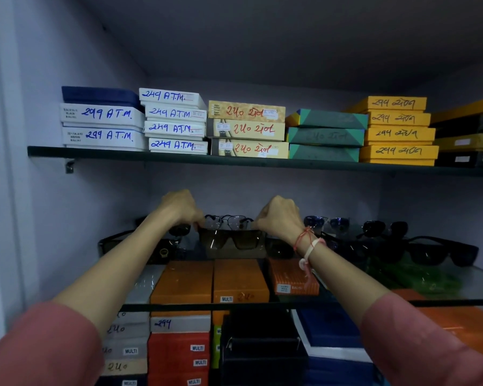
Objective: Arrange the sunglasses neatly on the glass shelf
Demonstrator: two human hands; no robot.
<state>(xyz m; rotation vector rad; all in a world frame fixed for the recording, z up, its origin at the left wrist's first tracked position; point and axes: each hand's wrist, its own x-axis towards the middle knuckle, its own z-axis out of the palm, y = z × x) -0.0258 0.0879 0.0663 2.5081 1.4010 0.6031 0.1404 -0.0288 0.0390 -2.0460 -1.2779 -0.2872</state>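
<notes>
Brown-tinted sunglasses (230,239) with a dark square frame stand front-facing at the middle of the glass shelf (444,302). My left hand (180,208) pinches their left corner and my right hand (279,217) pinches their right corner. Just behind them stands a thin-framed clear pair (229,220). To the right, several dark sunglasses (441,250) sit in rows, with a blue-lensed pair (326,222) at the back. More dark sunglasses (115,242) stand at the left, partly hidden by my left forearm.
An upper glass shelf (179,157) holds stacks of labelled white, yellow, teal and orange boxes. Orange boxes (209,280) show through the glass under the sunglasses, with more stacked boxes lower down. A pale wall closes the left side.
</notes>
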